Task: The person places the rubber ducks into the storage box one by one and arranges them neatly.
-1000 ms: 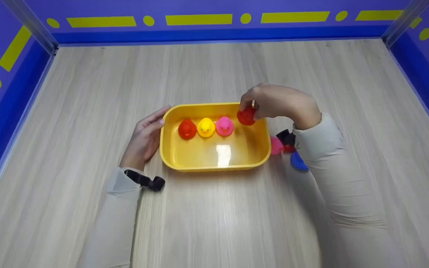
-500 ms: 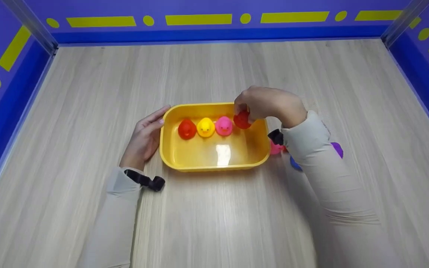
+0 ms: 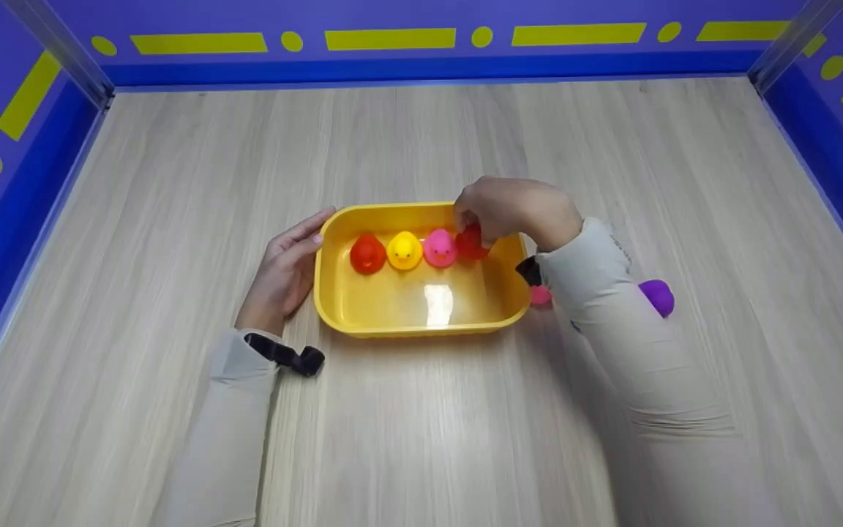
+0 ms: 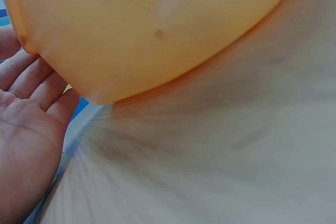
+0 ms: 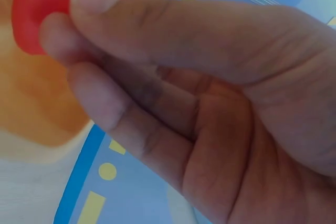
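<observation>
A yellow plastic tub (image 3: 421, 331) sits on the wooden table. My left hand (image 3: 286, 271) rests against its left end, fingers nearly straight along the outer wall and thumb at the rim; the left wrist view shows the palm (image 4: 23, 129) beside the wall. Inside, a red rubber duck (image 3: 368, 255), a yellow rubber duck (image 3: 405, 251) and a pink rubber duck (image 3: 440, 248) stand in a row. My right hand (image 3: 513, 208) reaches over the right rim, pinching another red rubber duck (image 5: 39, 11) between thumb and fingers, right beside the pink one.
A purple rubber duck (image 3: 658, 298) stands on the table (image 3: 421, 439) right of my right sleeve. Part of a pink toy (image 3: 541, 296) shows beside the tub, mostly hidden. Blue panels (image 3: 421, 69) with yellow shapes border the table.
My right hand has moved left and slightly toward me, bringing the red rubber duck next to the pink one. The purple duck has come into view behind the sleeve. My left hand stays put.
</observation>
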Demonstrator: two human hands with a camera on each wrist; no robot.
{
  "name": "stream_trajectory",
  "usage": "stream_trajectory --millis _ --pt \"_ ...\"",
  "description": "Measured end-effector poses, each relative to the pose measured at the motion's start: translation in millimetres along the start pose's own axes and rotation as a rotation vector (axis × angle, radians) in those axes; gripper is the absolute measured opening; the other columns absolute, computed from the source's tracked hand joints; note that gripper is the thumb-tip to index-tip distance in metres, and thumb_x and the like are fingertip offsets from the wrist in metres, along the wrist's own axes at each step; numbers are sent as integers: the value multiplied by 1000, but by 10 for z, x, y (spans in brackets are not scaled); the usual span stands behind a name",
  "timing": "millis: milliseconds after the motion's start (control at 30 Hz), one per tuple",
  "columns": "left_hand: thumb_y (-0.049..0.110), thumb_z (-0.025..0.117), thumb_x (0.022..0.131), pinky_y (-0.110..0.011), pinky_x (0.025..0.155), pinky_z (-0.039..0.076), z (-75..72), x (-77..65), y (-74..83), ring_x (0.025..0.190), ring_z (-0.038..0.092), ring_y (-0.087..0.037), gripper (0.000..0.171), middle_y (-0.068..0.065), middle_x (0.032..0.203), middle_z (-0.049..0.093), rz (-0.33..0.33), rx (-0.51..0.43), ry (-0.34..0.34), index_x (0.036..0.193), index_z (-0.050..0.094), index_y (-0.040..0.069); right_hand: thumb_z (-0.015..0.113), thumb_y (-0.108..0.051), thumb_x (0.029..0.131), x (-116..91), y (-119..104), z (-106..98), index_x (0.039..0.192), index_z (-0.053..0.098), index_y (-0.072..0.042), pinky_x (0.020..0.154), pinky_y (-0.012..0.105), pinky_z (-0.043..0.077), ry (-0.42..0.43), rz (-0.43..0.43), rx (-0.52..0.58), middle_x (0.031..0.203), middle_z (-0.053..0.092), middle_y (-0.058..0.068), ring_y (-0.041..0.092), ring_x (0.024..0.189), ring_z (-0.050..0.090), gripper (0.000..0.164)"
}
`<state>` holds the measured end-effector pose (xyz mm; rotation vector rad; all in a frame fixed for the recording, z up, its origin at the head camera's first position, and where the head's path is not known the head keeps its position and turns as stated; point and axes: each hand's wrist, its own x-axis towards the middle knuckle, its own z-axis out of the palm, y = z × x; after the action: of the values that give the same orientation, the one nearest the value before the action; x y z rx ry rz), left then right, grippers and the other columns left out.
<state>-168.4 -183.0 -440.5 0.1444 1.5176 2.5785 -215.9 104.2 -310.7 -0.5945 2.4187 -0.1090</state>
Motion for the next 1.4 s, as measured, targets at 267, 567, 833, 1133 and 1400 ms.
stream_trajectory --millis 267,567,833,1133,1400 --pt "-3 47 93 -28 104 47 13 4 1 118 57 -15 48 -5 126 61 0 -4 6 140 38 -12 66 6 82 34 5 13 115 64 -12 89 38 55 -12 26 -10 112 60 7 27 101 52 38" --pt "-4 48 93 -27 104 46 7 -3 -6 118 58 -15 47 -5 126 62 12 -7 24 138 41 -12 65 6 82 36 -1 46 115 64 -12 86 37 55 -2 41 -40 110 58 8 27 100 52 37" --pt "-3 47 93 -27 104 46 12 1 -1 119 57 -15 47 -5 126 62 -3 1 31 139 41 -11 62 7 83 38 31 55 112 64 -10 84 36 55 5 30 -40 109 58 9 27 97 52 34" --pt "-3 47 93 -28 105 46 21 -1 4 120 56 -15 47 -5 127 61 -5 13 31 139 40 -11 57 8 84 36 67 61 112 64 -9 84 36 53 4 56 -10 108 56 11 28 97 51 33" --pt "-3 47 93 -29 105 46 36 -11 12 119 57 -15 47 -6 127 62 -3 6 36 139 41 -11 61 10 82 35 61 62 116 64 -12 91 38 53 0 66 2 111 57 10 28 101 51 40"
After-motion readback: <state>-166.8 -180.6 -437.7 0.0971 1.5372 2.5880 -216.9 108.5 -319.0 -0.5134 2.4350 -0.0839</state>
